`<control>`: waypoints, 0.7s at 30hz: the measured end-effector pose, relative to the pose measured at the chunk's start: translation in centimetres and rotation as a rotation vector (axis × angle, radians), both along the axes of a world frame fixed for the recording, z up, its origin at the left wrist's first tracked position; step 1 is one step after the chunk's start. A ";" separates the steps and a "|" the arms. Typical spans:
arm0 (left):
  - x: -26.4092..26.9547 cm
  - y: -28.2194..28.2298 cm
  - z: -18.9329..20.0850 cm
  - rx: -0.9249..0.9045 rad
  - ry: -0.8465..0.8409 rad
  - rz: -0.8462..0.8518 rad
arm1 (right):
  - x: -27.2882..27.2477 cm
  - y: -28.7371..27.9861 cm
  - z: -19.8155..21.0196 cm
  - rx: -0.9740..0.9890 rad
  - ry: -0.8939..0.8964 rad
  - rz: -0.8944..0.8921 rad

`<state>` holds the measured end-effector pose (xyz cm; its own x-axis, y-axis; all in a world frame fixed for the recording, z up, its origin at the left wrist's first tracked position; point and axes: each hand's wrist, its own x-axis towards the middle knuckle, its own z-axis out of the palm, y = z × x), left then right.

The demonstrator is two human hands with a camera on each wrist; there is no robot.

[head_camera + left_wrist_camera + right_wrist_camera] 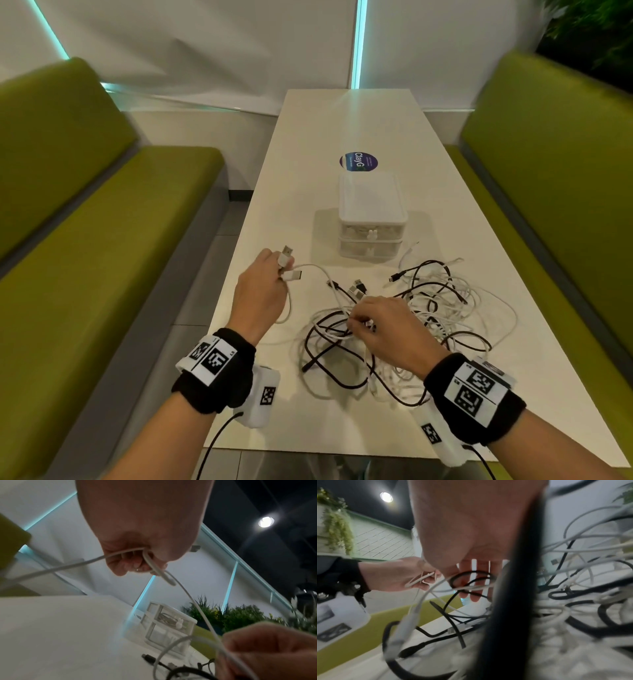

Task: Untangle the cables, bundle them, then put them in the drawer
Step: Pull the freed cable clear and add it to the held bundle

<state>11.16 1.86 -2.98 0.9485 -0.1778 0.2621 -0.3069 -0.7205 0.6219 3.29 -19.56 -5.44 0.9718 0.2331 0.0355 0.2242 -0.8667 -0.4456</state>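
My left hand [279, 274] is raised over the table's left side and grips a white cable [308, 267]; its two USB plugs [287, 255] stick out past the fingers. In the left wrist view the fingers [135, 565] curl round that cable [68, 566]. My right hand [358, 322] is down in the tangle of black and white cables [438, 308] and pinches a white strand at its left edge. In the right wrist view its fingers [476, 585] reach among blurred loops [573, 588]. The white two-drawer box [371, 219] stands behind the tangle, both drawers closed.
The long white table [342, 120] runs away from me between two green benches [102, 240] [548, 154]. A round purple sticker [358, 161] lies beyond the drawer box. Bundled cable shows inside the top drawer [168, 619]. Plants [240, 614] stand at the right.
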 end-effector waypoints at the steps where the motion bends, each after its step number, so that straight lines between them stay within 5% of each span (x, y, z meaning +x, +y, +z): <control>1: 0.1 0.2 -0.3 0.041 0.018 -0.007 | 0.1 0.1 0.0 0.013 -0.002 -0.020; 4: -0.1 0.3 -0.8 0.068 0.019 -0.052 | 0.2 0.6 0.0 -0.002 0.009 -0.049; 8: -1.8 -1.7 0.4 0.038 -0.008 -0.339 | 0.1 1.1 0.1 -0.045 0.054 -0.046; 12: -3.2 -3.8 1.2 0.352 0.123 -0.538 | 0.0 1.2 0.1 -0.025 0.039 -0.012; 16: -3.4 -3.9 0.0 0.525 0.149 -0.523 | -0.4 0.9 0.5 -0.001 -0.025 -0.007; 21: -3.6 -4.1 -0.9 0.529 0.159 -0.475 | -0.5 0.7 0.2 -0.056 -0.049 -0.010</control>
